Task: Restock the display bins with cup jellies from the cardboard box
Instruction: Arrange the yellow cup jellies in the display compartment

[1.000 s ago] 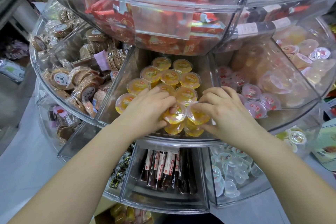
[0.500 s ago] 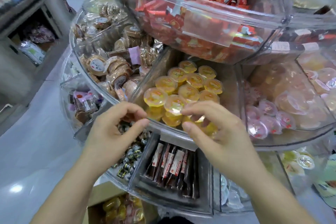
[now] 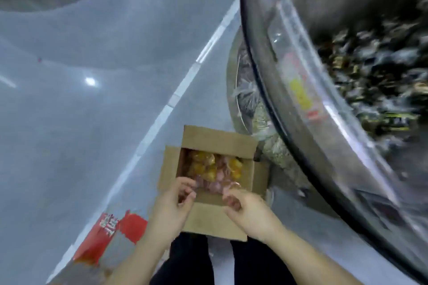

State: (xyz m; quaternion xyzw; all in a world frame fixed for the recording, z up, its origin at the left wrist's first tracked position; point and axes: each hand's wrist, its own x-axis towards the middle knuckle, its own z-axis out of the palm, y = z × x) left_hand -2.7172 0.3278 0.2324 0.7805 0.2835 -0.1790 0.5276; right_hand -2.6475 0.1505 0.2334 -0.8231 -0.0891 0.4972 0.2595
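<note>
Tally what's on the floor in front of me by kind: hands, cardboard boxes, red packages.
Hands: 2, left hand and right hand
Cardboard box: 1, open, with blurred yellow and pink jellies inside, too blurred to count
Red package: 1
Total: 4

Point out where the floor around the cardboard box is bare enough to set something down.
Bare grey floor runs left of the cardboard box, beyond the white line. It is crowded on the box's right, against the clear display bin and bagged goods, and lower left by a red package.

Red packet on grey floor; blurred.
</note>
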